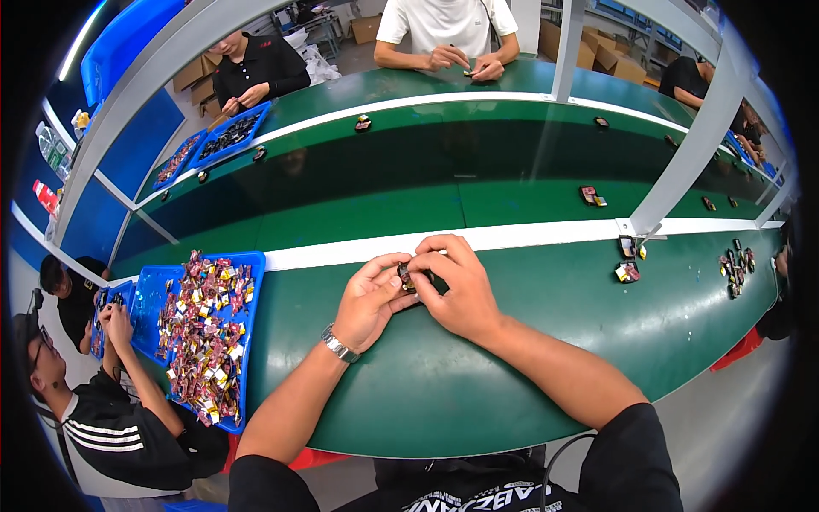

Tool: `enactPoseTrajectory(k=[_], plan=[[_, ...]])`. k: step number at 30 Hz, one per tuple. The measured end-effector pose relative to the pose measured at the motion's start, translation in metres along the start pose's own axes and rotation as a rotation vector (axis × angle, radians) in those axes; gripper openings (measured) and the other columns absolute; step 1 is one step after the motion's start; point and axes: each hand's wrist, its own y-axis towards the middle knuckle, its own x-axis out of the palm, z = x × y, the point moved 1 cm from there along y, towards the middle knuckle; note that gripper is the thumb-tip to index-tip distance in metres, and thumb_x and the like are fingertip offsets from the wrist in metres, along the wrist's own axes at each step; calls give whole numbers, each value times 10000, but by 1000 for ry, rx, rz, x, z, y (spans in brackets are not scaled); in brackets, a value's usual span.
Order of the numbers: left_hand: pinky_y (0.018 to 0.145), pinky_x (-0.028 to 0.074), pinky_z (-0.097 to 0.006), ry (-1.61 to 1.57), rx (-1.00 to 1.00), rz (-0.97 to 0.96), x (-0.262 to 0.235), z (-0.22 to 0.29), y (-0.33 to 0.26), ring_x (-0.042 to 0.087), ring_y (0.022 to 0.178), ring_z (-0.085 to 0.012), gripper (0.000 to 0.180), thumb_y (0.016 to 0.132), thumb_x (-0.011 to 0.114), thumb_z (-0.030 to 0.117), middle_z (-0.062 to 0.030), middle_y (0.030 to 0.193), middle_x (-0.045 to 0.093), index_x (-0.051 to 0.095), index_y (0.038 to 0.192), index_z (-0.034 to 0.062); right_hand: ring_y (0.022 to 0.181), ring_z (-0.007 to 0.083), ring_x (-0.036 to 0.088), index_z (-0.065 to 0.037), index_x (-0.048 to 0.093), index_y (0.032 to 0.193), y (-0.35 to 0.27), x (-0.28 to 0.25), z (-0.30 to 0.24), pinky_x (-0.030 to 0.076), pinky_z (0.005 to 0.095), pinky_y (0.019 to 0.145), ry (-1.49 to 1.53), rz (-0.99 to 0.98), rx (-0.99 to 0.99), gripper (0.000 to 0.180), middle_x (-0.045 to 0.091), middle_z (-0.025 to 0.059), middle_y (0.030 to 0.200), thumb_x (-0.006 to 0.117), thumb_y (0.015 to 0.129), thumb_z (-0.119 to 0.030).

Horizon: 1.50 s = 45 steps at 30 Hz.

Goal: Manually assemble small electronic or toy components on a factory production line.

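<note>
Over the green table [529,375], the left hand [367,300] is turned partly palm-up and the right hand [465,290] arches in knuckles-up, both with fingers drawn nearly together on a small dark part [407,279], partly hidden between their fingertips.

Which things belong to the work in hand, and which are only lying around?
Likely in the work:
small dark object between left hand and right hand
blue plastic tray
small red, yellow and white pieces inside

Apparently lying around:
clear plastic bottle, far left
brown cardboard boxes
</note>
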Motion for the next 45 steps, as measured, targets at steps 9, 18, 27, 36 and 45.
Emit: enactPoseTrajectory(k=[9,18,27,36,45], plan=[[952,544,-405,17,-17,46,2,-1,-2,626,1101,-214,309,970,542,53,-130,1199,623,504,1273,3,861,240,605,-38,667,899,-1,-1,-7,523,338,699,-113,2,-81,155,595,72,975,723,755,-30],[845,573,-299,120,7,111,6,-3,-3,630,1058,-148,276,983,533,78,-100,1194,629,530,1249,4,777,224,625,-21,667,889,-3,6,-6,533,313,612,-192,42,-103,173,595,97,949,748,737,-1],[765,548,-257,323,54,205,8,-6,-2,638,938,-109,226,985,502,55,-83,1079,656,556,1194,-13,756,236,643,-4,654,911,-6,7,-2,546,329,674,20,2,82,126,595,110,937,685,791,17],[892,517,-275,400,129,200,11,-6,-3,636,998,-142,232,974,501,6,-124,1093,655,545,1192,-61,708,174,632,9,642,965,-4,7,-2,535,282,637,140,-7,219,157,609,106,923,675,812,7],[906,510,-283,455,109,160,6,-9,-2,627,1036,-148,293,937,545,-17,-128,1109,649,531,1229,-42,688,159,652,23,645,955,-5,7,1,549,277,650,194,-73,342,132,646,114,900,675,832,-13]])
